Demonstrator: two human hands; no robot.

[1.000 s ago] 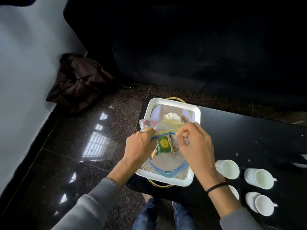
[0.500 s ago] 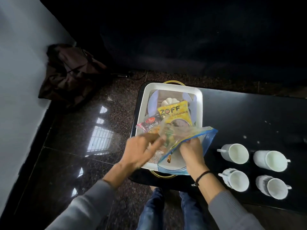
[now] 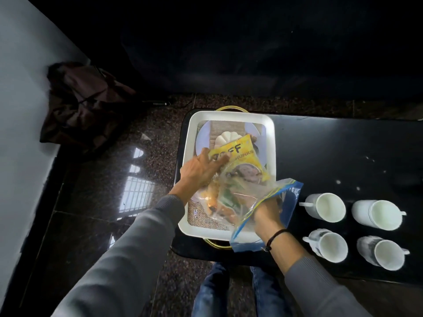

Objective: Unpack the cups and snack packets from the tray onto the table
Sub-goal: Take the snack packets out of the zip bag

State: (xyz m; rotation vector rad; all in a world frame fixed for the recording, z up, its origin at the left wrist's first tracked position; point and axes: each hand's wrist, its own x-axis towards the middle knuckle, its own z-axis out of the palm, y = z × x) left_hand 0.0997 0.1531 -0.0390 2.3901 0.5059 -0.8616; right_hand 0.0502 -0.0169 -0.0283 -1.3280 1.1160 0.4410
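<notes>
Head view: left hand (image 3: 201, 170) gripped the yellow snack packet (image 3: 242, 159) half out of the clear zip bag (image 3: 247, 197) over the white tray (image 3: 229, 115). Right hand (image 3: 267, 212) clutched the bag's lower end. Four white cups (image 3: 357, 229) stood on the black table (image 3: 332, 152), right of the tray.

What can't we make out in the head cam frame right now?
- Head view: packets inside the zip bag, apart from the yellow packet, are blurred behind crinkled plastic, so their count and labels are unreadable.
- Right hand fingers are hidden by the bag.
- Tray floor is partly covered by the left hand and the bag.
- Background above the table is too dark.
</notes>
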